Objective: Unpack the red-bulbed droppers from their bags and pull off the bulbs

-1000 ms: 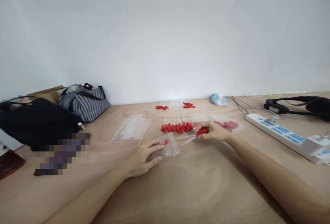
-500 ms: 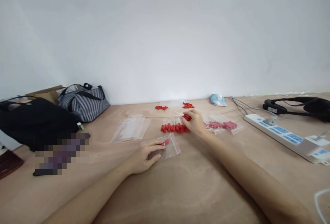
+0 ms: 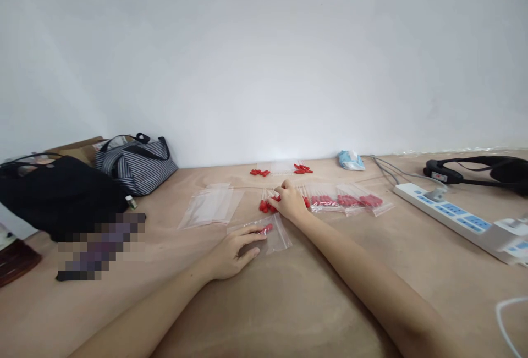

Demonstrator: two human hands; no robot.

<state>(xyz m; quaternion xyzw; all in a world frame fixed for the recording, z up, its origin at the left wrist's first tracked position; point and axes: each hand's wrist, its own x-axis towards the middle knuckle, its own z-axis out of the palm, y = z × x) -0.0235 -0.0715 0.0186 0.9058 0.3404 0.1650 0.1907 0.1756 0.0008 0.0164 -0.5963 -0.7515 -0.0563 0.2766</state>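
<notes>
My left hand rests with its fingers stretched out and thumb apart on a clear zip bag. Inside the bag, a red piece shows by the fingertips. My right hand is over a row of thin pale sticks with red heads. Its fingers are bent and closed on red-headed sticks at the row; how many is hidden. The hand covers the middle of the row. Filled zip bags with red-headed sticks lie right of this hand.
Flat clear bags lie to the left. More red pieces are near the wall. A blue tissue pack, white power strip and black headset stand right. A black bag and striped bag stand left.
My right hand has moved left and slightly nearer, from the row's right end to its middle, uncovering a filled bag. My left hand stays on the zip bag.
</notes>
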